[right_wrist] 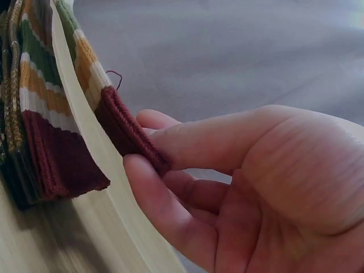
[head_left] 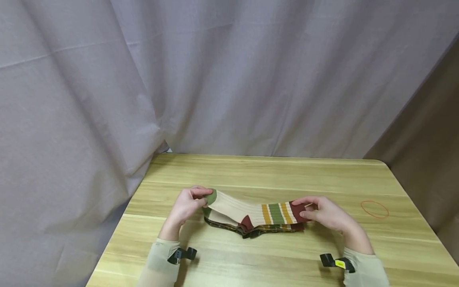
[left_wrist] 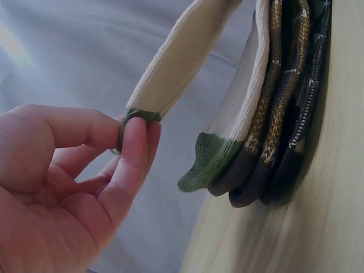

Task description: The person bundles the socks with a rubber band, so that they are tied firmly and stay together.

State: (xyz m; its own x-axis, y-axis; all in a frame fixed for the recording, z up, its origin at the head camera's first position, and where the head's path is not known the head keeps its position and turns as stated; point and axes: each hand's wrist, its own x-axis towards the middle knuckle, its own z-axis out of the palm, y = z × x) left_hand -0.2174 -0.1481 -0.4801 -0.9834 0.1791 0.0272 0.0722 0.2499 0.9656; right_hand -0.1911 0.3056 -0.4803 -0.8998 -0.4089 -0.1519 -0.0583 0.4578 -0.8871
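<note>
A cream ribbed sock (head_left: 233, 207) with a green toe, maroon heel and cuff, and green and yellow stripes stretches between both hands. My left hand (head_left: 188, 203) pinches its green toe between thumb and fingers. At the other end my right hand (head_left: 320, 211) pinches the maroon cuff. Directly below lies a stack of socks (head_left: 265, 230) on the table. In the left wrist view a matching cream sock (left_wrist: 224, 136) tops that stack, over several dark socks (left_wrist: 273, 153) with brown-gold patterning. The right wrist view shows the lifted cuff (right_wrist: 128, 128) apart from the stacked maroon cuff (right_wrist: 65, 159).
The socks are over a light wood-grain table (head_left: 251, 263). An orange-red loop (head_left: 374, 209), thin like a rubber band, lies to the right of my right hand. Grey curtain (head_left: 233, 79) hangs along the back and left, with a brown drape (head_left: 426, 139) at right.
</note>
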